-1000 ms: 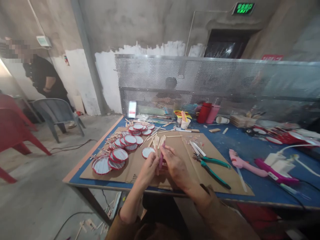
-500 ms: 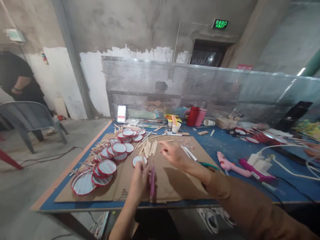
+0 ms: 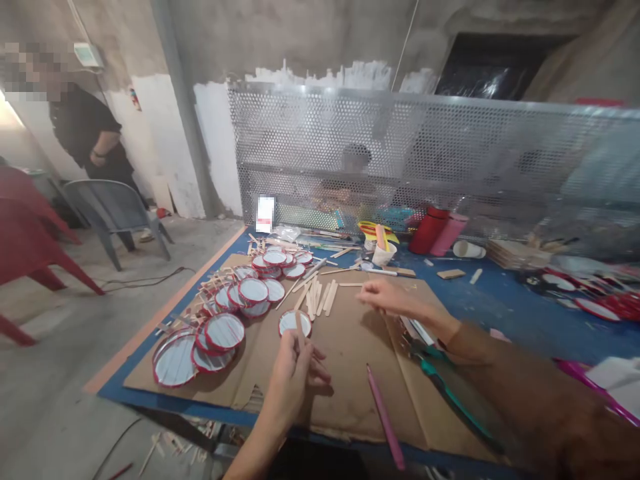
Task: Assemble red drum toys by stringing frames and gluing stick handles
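Note:
My left hand [image 3: 300, 370] is closed on a flat wooden craft stick [image 3: 299, 323], which points up over a small round red-rimmed disc [image 3: 287, 324] on the cardboard sheet [image 3: 340, 393]. My right hand [image 3: 390, 297] hovers over the right half of the cardboard, fingers curled together; whether anything is between them is hidden. Beneath the right forearm lies a teal-handled hand tool [image 3: 455, 399] with a metal head, beside white pens [image 3: 420, 331]. A pink pen [image 3: 384, 417] rests between my arms. More loose craft sticks [image 3: 327, 298] lie beyond my left hand.
Several red-rimmed discs [image 3: 225, 331] are piled on the left. Along the back stand a paper cup [image 3: 384, 255], a red bottle [image 3: 429, 230] and a pink bottle [image 3: 449, 235] before a perforated metal screen [image 3: 300, 147]. A person [image 3: 90, 130] stands beyond a grey chair [image 3: 113, 210].
The view has turned right and down. The pink pen, upright beside my left hand before, now lies on the cardboard. My right hand has moved right, its fingers now drawn together.

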A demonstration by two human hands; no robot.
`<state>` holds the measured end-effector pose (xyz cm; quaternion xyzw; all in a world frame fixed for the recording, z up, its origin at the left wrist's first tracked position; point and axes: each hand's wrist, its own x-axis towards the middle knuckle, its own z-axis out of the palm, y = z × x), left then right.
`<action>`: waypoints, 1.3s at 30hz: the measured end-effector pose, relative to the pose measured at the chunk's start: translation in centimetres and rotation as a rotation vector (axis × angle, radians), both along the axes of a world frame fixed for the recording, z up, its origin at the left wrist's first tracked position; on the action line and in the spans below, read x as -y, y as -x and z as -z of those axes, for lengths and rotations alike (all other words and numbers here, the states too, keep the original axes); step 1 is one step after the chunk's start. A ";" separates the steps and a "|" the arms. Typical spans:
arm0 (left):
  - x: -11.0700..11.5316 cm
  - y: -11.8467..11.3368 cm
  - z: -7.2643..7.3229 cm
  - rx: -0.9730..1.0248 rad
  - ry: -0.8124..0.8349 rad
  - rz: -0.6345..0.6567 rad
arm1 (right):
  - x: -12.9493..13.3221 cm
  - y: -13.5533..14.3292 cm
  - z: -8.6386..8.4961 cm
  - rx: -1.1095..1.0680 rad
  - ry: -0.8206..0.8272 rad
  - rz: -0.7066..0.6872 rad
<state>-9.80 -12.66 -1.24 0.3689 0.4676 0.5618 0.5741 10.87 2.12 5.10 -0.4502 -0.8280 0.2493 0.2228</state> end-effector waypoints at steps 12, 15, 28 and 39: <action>0.2 0.0 0.0 0.010 -0.068 -0.055 | 9.1 -0.8 -1.7 0.524 0.163 -0.652; 0.3 0.0 0.1 0.015 -0.074 -0.053 | 6.1 -0.6 -1.5 0.411 0.098 -0.640; 0.7 -0.7 -0.3 0.167 -0.048 -0.053 | -9.4 9.3 1.2 0.813 -0.603 -0.222; 0.8 -0.2 -0.4 0.079 -0.046 -0.041 | -11.3 7.1 1.6 0.757 -0.531 -0.202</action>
